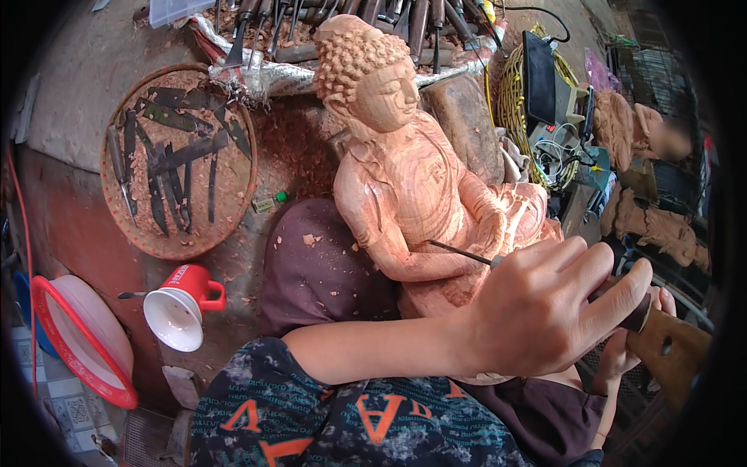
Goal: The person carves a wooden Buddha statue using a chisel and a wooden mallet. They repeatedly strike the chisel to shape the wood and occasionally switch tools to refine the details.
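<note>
A carved wooden seated figure [405, 167] with a curled-hair head leans against my legs. My left hand [537, 303] is closed around a slim carving chisel [461, 252], and its dark shaft points left. The chisel's tip meets the figure between its bent arm and its torso. Most of the chisel's handle is hidden in my fist. Beyond it, at the right, my right hand [618, 358] is partly covered by the left one. Its fingers curl round a flat brown wooden mallet [671, 350] with a hole, right by the butt of the chisel.
Many chisels [420, 31] lie on white sacking behind the figure. A round woven tray [250, 156] with blades and wood shavings is at the left, near a red mug [187, 294] and a red-rimmed basin [58, 311]. Coiled yellow cable [513, 101] and other carvings [650, 222] stand right.
</note>
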Motion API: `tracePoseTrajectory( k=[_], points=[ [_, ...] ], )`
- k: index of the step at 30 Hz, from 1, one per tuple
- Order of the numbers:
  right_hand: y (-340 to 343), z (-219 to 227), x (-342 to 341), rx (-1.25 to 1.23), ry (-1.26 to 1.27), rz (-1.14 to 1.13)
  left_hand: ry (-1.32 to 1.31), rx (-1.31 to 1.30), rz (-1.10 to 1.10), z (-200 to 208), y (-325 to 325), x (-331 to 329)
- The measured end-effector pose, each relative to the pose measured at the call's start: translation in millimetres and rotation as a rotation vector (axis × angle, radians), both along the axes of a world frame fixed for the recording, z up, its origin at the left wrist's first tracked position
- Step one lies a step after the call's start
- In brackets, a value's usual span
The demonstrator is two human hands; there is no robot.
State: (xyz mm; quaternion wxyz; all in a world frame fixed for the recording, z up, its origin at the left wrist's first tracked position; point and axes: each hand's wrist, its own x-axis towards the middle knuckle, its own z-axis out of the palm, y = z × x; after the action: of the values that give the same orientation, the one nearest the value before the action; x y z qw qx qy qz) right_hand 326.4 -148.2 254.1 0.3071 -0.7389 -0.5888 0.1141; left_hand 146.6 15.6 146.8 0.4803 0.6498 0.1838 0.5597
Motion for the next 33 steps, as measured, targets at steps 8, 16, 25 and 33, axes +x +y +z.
tracePoseTrajectory(
  k=[8, 16, 25, 33],
  points=[
    [12, 16, -16, -0.036, -0.373, -0.175, -0.062, -0.106, 0.034, 0, 9, -1],
    [19, 2, -21, -0.061, -0.387, -0.112, -0.125, -0.119, 0.043, -5, 4, -4],
    [25, -10, -25, -0.081, -0.387, -0.053, -0.19, -0.12, 0.057, -6, 5, -7],
    [27, 0, -26, -0.097, -0.385, -0.052, -0.068, -0.078, -0.093, -6, 10, -17]
  ],
)
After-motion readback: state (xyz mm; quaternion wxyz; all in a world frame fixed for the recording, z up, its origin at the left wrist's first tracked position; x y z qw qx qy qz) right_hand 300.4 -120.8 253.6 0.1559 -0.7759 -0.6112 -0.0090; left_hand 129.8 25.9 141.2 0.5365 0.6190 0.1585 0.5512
